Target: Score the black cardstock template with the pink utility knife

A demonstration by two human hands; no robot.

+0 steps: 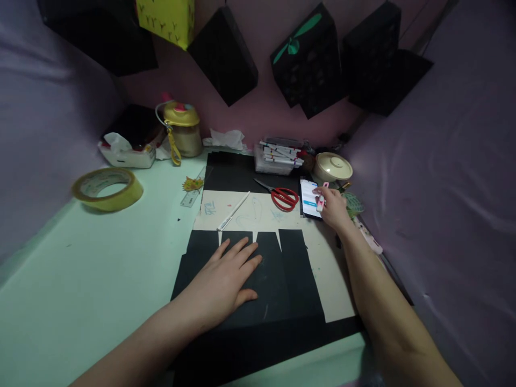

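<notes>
My left hand lies with its fingers spread on a black card sheet, whose far edge is cut into flaps by narrow slits. My right hand is over a phone with a lit screen, a finger at the glass. Between its fingers is a small pink-and-white utility knife; its tip is hard to make out. Beyond the card, a white pen rests on pale paper with blue marks. Red-handled scissors lie just left of the phone.
A tape roll, a clear ruler and a yellow-lidded bottle are at left. Markers in a clear box and a lidded bowl stand at the back. Black boxes hang above; purple curtains flank both sides.
</notes>
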